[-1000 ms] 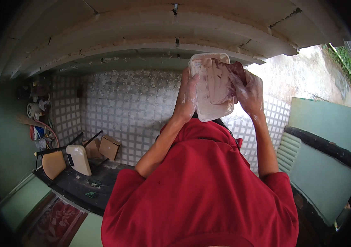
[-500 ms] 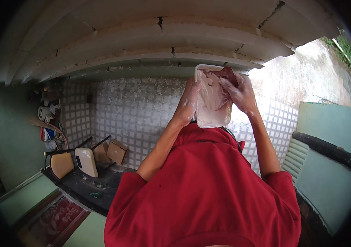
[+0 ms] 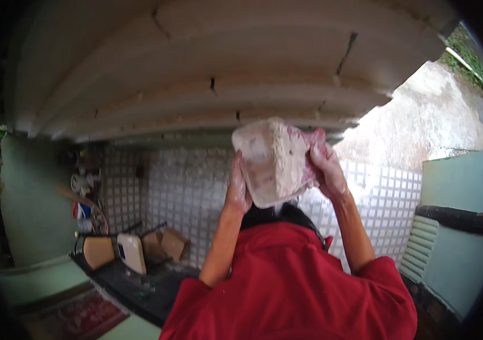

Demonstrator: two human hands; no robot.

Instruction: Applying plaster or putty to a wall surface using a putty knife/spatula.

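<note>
A shallow white plastic tray point(image 3: 255, 158) is held up in the middle of the view, its left part thinly smeared. Thick off-white paste point(image 3: 281, 161) is heaped along its right side. My left hand point(image 3: 238, 184), whitened with paste, is closed on the tray's left edge, its fingertips hidden. My right hand point(image 3: 328, 170) grips a crumpled maroon, paste-coated piece point(image 3: 305, 144), perhaps cloth, against the heap at the right of the tray. Both hands are above my red shirt.
A ridged, cracked pale slab point(image 3: 264, 54) spans the top. Below are a tiled floor point(image 3: 179, 187), a dark ledge point(image 3: 111, 283) with chairs point(image 3: 97, 252), cardboard boxes point(image 3: 172, 243) and clutter point(image 3: 83, 192) at left. A green panel point(image 3: 456, 175) and sunlit ground point(image 3: 405, 124) lie right.
The tray and both hands sit lower and further left in view, as the whole scene has shifted downward. The paste is bunched into a thick ridge at the right, exposing the tray's left part.
</note>
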